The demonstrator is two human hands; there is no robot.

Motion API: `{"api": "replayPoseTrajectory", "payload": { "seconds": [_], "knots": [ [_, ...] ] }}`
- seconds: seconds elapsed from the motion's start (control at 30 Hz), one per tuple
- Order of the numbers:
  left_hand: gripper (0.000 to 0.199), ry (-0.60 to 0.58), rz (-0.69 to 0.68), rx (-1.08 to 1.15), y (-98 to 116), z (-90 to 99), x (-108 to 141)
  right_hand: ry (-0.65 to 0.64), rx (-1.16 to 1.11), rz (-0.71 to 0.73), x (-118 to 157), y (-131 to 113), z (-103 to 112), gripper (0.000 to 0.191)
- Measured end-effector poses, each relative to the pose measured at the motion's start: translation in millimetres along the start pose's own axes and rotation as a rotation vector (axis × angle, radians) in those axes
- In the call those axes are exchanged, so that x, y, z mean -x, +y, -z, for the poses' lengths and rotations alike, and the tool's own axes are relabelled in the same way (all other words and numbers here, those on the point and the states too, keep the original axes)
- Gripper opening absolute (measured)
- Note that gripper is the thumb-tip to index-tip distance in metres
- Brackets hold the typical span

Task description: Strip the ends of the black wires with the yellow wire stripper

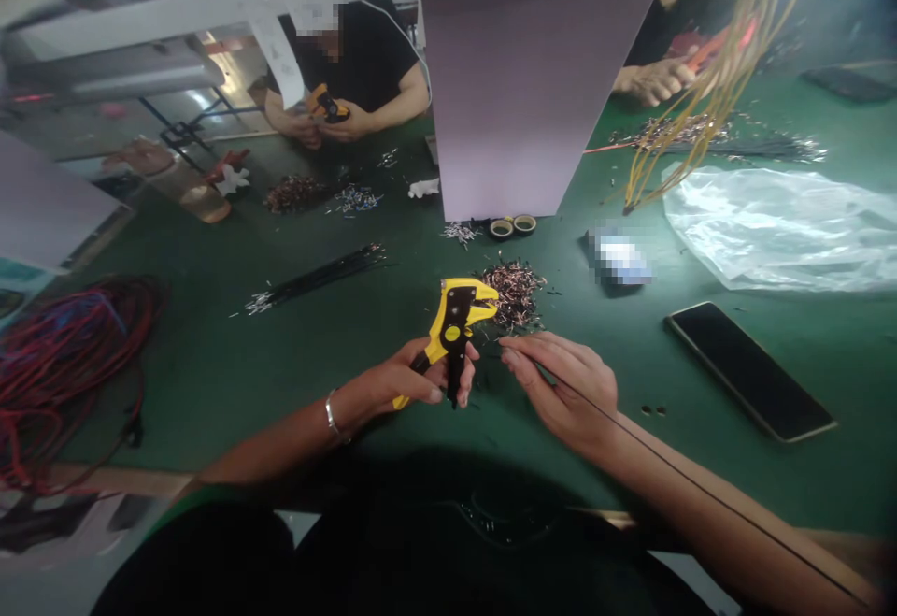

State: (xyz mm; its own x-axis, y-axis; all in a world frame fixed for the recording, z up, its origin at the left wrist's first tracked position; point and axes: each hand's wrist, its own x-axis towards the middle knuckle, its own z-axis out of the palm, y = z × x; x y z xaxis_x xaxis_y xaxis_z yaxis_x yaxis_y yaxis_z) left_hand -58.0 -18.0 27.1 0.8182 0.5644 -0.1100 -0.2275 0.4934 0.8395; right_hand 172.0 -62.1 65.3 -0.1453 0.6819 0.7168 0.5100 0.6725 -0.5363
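Note:
My left hand [427,375] is closed around the handles of a yellow and black wire stripper [454,317], its jaws pointing right. Just right of the tool, my right hand [564,387] pinches a thin black wire [673,465] near its end. The wire trails back along my right forearm. Its tip is close to the stripper's jaws but apart from them. Behind the jaws lies a pile of copper-coloured and black wire scraps [515,293] on the green table [336,336].
A bundle of black wires [322,278] lies left, beyond it red cables [70,354]. At right are a phone [749,368] and a clear plastic bag [785,233]. A pale panel [511,93] stands ahead. Two other people work across the table, one holding a similar tool [328,107].

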Motion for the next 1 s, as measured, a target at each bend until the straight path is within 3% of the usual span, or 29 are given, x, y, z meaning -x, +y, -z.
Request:
{"api": "replayPoseTrajectory", "payload": {
  "seconds": [0.4,1.0],
  "knots": [
    [0.048,0.050,-0.013,-0.139,0.5,-1.1,2.0,-0.044,0.013,0.024,4.7,3.4,-3.4,0.020],
    [0.054,0.017,-0.007,-0.069,5.3,-2.1,1.2,0.020,0.061,0.026,3.3,0.3,3.0,0.017]
  ]
}}
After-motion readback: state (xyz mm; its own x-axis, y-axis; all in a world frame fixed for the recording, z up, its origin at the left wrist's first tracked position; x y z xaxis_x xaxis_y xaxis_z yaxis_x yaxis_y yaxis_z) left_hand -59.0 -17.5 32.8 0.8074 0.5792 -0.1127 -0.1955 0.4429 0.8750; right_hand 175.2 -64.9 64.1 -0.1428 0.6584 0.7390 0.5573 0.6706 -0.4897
